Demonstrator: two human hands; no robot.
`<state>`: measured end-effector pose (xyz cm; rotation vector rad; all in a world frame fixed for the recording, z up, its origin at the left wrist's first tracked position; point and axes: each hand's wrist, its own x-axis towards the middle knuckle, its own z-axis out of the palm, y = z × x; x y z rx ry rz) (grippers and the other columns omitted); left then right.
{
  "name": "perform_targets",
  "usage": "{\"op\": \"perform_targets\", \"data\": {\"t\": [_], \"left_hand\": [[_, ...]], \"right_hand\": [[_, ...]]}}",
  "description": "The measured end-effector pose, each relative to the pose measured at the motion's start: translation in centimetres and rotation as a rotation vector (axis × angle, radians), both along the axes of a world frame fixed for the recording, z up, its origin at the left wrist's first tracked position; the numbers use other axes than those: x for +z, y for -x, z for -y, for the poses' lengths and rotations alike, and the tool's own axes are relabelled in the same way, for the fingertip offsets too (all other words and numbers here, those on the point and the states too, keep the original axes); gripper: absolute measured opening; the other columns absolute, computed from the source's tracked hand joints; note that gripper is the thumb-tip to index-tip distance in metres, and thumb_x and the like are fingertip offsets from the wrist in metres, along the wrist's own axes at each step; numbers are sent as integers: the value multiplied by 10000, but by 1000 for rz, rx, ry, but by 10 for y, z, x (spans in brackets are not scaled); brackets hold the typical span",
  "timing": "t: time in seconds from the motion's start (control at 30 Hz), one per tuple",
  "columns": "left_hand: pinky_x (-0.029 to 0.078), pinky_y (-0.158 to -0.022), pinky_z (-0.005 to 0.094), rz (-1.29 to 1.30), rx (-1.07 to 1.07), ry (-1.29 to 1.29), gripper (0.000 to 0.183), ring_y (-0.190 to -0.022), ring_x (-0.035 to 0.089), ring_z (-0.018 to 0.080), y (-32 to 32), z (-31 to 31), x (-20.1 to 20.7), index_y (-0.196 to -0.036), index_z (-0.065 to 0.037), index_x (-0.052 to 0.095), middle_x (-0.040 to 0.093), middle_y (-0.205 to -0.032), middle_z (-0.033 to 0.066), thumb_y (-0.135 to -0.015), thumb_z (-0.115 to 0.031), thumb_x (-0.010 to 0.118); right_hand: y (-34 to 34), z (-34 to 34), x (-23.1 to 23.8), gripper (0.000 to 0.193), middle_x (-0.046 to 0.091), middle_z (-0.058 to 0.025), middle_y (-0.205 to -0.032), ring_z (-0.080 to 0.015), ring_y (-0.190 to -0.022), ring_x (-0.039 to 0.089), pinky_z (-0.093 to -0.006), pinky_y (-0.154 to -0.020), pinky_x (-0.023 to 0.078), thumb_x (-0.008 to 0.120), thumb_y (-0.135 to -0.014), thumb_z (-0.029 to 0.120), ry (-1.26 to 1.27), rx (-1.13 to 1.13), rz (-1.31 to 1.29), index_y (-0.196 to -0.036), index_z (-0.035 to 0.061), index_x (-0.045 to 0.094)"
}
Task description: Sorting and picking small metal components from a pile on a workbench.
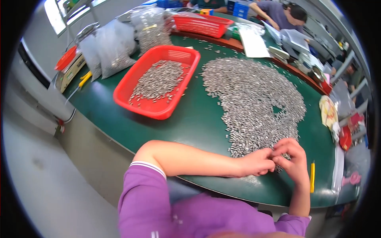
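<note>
A broad pile of small silvery metal pins (pixel 254 95) spreads over the green table in front of me. At the pile's near edge my left hand (pixel 256 162) has its fingers curled together, against the fingertips of my right hand. My right hand (pixel 290 154) is bent in a pinch, thumb and fingers brought together beside the left. Whatever lies between the fingers is too small and covered to make out. Left of the pile stands a red plastic basket (pixel 158 114) with more of the metal pins (pixel 158 81) heaped inside.
Clear bags of metal pins (pixel 152 33) stand at the back left, near a scale (pixel 73 71) and a yellow-handled screwdriver (pixel 84 79). Another red basket (pixel 202 24) sits at the back. A yellow pen-like tool (pixel 312 176) lies right of my hand. Across the table a person (pixel 278 16) leans over.
</note>
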<state>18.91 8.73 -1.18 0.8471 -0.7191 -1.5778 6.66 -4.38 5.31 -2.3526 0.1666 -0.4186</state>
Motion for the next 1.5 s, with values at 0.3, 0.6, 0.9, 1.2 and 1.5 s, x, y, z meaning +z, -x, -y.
{"op": "perform_targets", "data": {"t": [0.3, 0.6, 0.9, 1.2, 1.5], "left_hand": [[275, -442, 202, 27, 85, -4, 227, -526, 381, 39, -4, 5, 6, -1117, -70, 473, 479, -717, -28, -930, -145, 579], [287, -424, 185, -100, 66, -28, 111, -539, 367, 69, -11, 7, 4, -1067, -83, 471, 520, -846, 49, -996, -168, 484], [265, -389, 202, -214, 7, -113, 136, -509, 355, 104, -21, 10, 1, -956, -96, 473, 504, -782, 87, -980, -200, 390], [258, -392, 195, -198, -7, -133, 149, -521, 359, 98, -23, 9, 3, -948, -89, 468, 500, -799, 88, -966, -236, 476], [275, -394, 195, -172, 30, -133, 157, -524, 375, 106, -25, 10, 1, -991, -88, 465, 509, -820, 99, -990, -240, 426]], "right_hand": [[6, 28, -11, 102, 652, -53, -982, -200, -987, 609, -328, -851, 490, 717, -814, 131, -203, 141, 17, -896, 72, 708], [7, 29, -22, 193, 618, -92, -1035, -258, -970, 621, -353, -828, 512, 658, -873, 167, -36, 92, 89, -1045, 80, 676], [9, 48, -59, 219, 579, -112, -898, -318, -893, 591, -426, -791, 491, 708, -769, 157, 398, -108, 57, -949, 57, 632], [0, 39, -65, 108, 566, -73, -877, -275, -868, 563, -405, -760, 467, 647, -793, 124, 485, -211, 213, -872, 76, 591], [8, 20, -38, 142, 612, -92, -862, -297, -851, 599, -402, -773, 486, 650, -806, 124, 49, -61, 225, -929, 70, 603]]}}
